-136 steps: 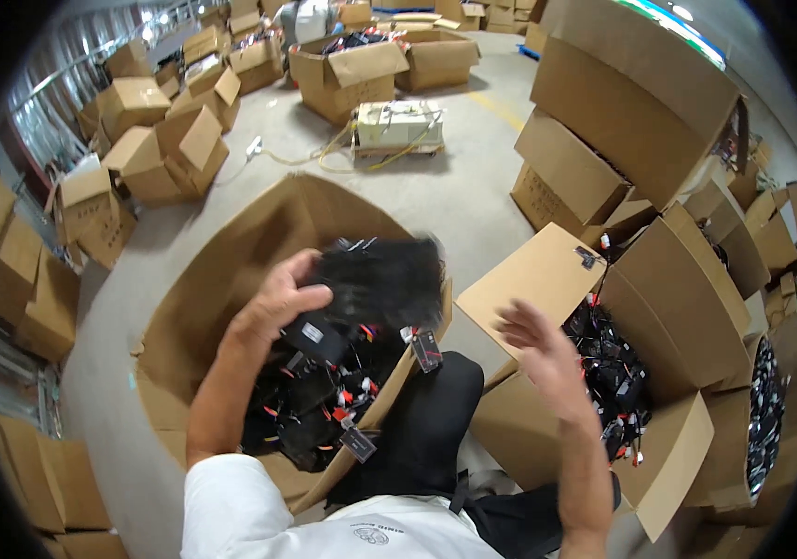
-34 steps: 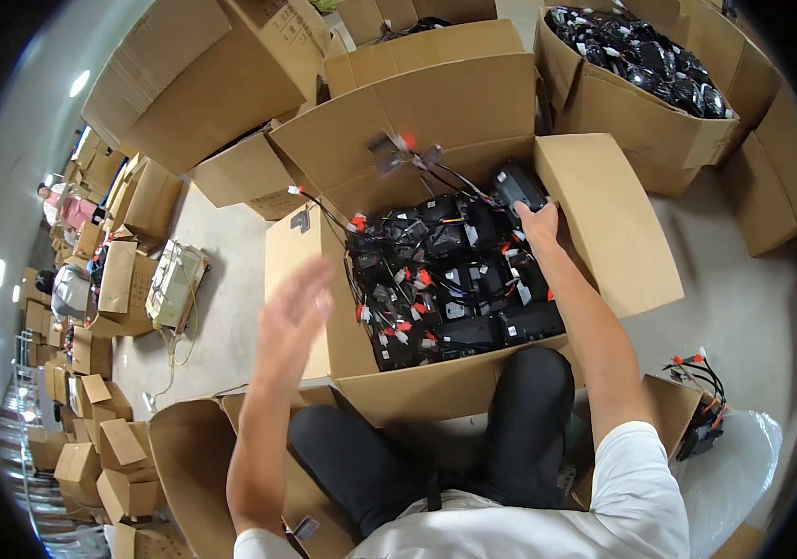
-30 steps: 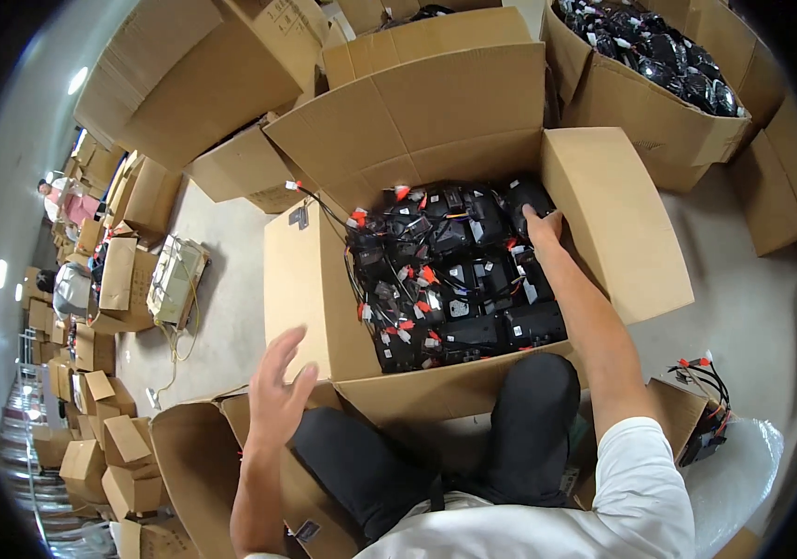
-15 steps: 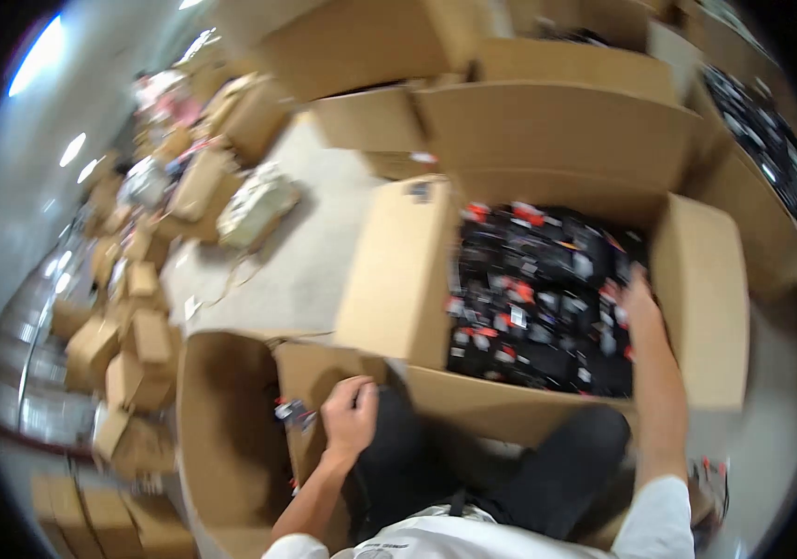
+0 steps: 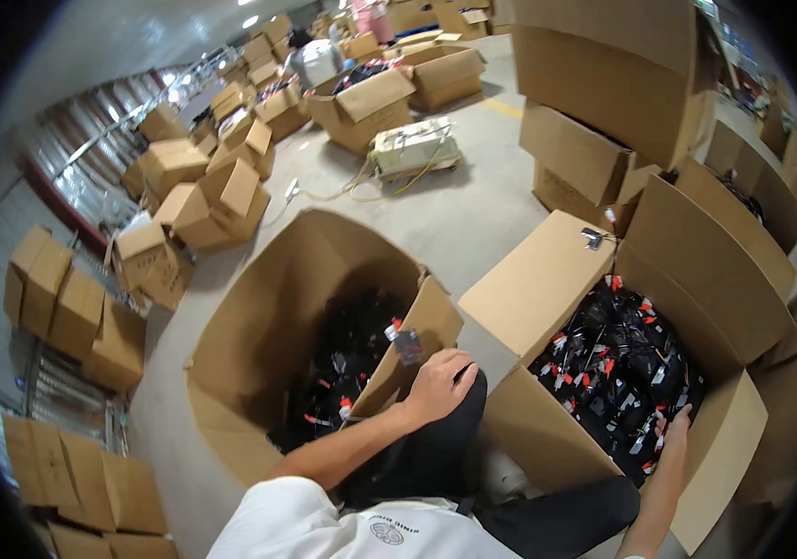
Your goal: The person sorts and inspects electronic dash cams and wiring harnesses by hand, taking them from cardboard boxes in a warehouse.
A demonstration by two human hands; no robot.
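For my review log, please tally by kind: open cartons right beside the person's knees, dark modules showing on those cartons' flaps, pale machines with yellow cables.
Open cartons: 2
Dark modules: 2
Pale machine: 1
Total: 5

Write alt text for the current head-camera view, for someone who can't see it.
A person's right hand is inside an open cardboard box on the right, at the edge of piled black wired units with red and white connectors; the left hand is curled at the left knee. Another open box at left holds similar units.
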